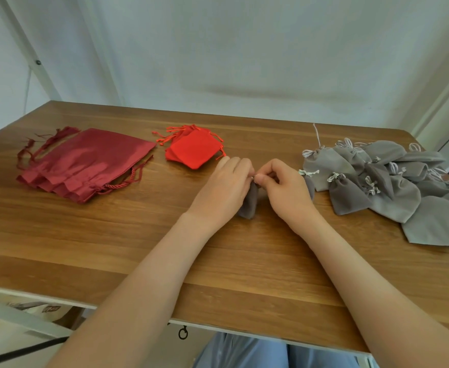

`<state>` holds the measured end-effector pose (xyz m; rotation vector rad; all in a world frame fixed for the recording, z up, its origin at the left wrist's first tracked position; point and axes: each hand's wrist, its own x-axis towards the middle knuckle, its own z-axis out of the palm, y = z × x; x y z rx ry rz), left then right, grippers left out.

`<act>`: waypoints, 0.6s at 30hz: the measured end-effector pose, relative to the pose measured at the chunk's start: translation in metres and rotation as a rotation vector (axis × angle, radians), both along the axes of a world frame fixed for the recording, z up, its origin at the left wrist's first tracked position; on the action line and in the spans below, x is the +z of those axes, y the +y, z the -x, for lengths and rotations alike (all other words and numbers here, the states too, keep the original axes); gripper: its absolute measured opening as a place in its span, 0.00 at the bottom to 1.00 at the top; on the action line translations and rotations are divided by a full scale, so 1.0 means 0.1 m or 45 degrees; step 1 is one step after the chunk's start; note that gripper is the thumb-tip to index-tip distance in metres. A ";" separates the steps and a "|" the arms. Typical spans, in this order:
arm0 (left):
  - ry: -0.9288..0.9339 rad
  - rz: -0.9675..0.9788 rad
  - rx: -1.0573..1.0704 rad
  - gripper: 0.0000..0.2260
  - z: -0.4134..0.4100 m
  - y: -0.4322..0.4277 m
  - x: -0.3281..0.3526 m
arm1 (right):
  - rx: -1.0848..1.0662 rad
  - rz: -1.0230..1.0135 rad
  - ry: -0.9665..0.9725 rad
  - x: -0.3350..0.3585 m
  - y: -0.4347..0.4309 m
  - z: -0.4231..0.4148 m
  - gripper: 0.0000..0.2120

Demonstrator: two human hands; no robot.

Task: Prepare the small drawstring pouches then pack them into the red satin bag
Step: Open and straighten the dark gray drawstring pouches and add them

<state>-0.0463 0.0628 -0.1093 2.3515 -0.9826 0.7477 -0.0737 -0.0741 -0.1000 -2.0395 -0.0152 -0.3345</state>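
A small grey drawstring pouch [249, 203] hangs between my two hands over the middle of the wooden table [111, 235]. My left hand [226, 181] and my right hand [281, 184] both pinch its top, fingertips meeting at the neck. The pouch's mouth and cords are hidden by my fingers. A stack of dark red satin bags [85, 163] lies flat at the left. Beside it sits a stack of small bright red pouches [192, 150]. A heap of grey pouches [382, 179] with white cords fills the right side.
The table's front edge [244, 330] runs close to my body, with a metal ring hanging under it. A white wall stands behind the table. White frame bars rise at the far left and right.
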 end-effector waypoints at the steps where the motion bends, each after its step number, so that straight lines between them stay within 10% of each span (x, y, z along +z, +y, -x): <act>1: 0.053 0.058 -0.042 0.06 -0.03 0.04 -0.02 | -0.007 -0.036 0.004 0.00 -0.01 0.00 0.09; 18: 0.971 0.579 -0.085 0.07 0.03 0.03 0.07 | -0.039 -0.041 0.105 0.02 -0.04 0.00 0.07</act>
